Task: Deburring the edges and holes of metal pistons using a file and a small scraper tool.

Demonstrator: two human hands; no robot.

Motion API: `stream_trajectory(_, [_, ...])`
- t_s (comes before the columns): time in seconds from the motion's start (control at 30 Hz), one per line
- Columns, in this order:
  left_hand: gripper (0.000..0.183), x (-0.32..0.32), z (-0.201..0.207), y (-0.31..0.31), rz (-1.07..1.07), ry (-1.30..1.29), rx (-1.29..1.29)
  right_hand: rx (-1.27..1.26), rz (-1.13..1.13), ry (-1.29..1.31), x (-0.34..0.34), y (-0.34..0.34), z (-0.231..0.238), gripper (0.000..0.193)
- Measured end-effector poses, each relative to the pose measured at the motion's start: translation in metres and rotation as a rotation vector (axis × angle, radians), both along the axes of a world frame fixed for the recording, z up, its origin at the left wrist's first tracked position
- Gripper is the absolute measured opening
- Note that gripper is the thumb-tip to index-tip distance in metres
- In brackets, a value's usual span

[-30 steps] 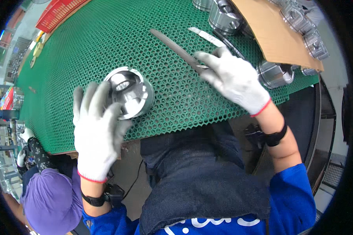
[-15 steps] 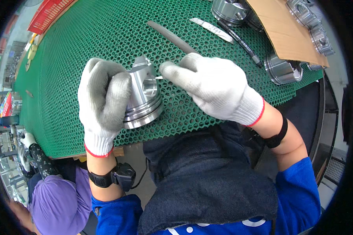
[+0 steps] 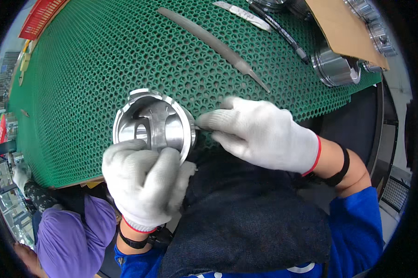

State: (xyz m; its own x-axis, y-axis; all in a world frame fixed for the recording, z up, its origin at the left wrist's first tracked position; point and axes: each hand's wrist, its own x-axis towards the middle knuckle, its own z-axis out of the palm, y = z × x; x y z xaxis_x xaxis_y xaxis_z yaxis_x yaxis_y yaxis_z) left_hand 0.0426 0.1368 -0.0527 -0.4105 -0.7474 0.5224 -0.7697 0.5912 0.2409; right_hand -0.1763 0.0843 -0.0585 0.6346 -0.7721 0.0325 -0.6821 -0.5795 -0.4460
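A shiny metal piston (image 3: 186, 121) is tipped so its hollow underside and pin bosses face up toward me. My left hand (image 3: 142, 180), in a white knit glove, grips its near rim with the fingers curled over the edge. At the piston's right side is my right hand (image 3: 255, 132), also gloved, its thumb and forefinger pinched together against the outer wall. Only a tiny tip shows at that pinch, too small to name. A bare metal file (image 3: 213, 44) with a pointed tang lies on the green mat (image 3: 88, 69) beyond both hands.
A white-wrapped strip (image 3: 243, 15) and a black marker pen (image 3: 283, 34) lie at the far right. Another piston (image 3: 332, 69) rests beside a cardboard sheet (image 3: 341, 32), with several more behind. A red basket (image 3: 40, 18) stands far left. A co-worker in purple (image 3: 72, 236) sits at lower left.
The piston has turned from its side view to show its hollow underside and moved slightly nearer. My left hand shifted down to its near rim; my right hand came lower. The view shifted too.
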Motion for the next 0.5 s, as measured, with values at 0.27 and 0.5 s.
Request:
stream_trajectory(0.27, [0.038, 0.0, -0.004, 0.016, 0.017, -0.16, 0.018, 1.841, -0.203, -0.835, -0.016, 0.002, 0.001, 0.042])
stream_trajectory(0.5, [0.032, 0.012, -0.005, 0.008, 0.163, 0.029, -0.07, 1.29, -0.174, -1.461, -0.063, -0.005, -0.014, 0.057])
